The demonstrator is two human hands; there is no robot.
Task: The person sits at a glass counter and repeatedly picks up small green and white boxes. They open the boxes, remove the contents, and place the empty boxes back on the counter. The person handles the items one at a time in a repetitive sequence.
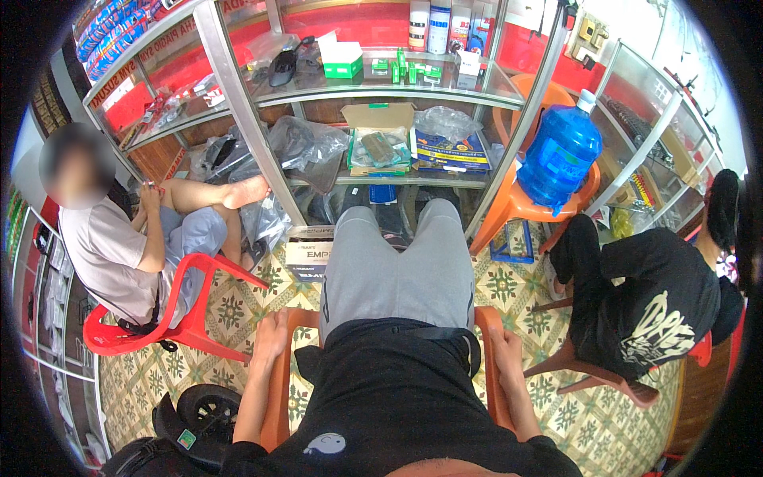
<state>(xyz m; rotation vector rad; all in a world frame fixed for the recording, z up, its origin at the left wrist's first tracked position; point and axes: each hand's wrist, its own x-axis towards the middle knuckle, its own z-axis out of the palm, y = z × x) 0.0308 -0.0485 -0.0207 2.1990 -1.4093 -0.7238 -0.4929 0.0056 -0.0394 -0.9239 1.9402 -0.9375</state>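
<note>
Resting seated in the orange chair (487, 319) seems the step in hand; a next move would call for coming off its armrests (300, 320). Smooth and curved, these lie against the left hand (272, 334) and right hand (506, 351), whose fingers look loosely bent; whether they grip the edges, I cannot tell.

This looks like a shop. A big glass case (350, 95) holds small green boxes (407, 71), tall cans (438, 30) and plastic bags (449, 121).

Patterned tile floor (232, 312) under orange armchair (303, 317)
</note>
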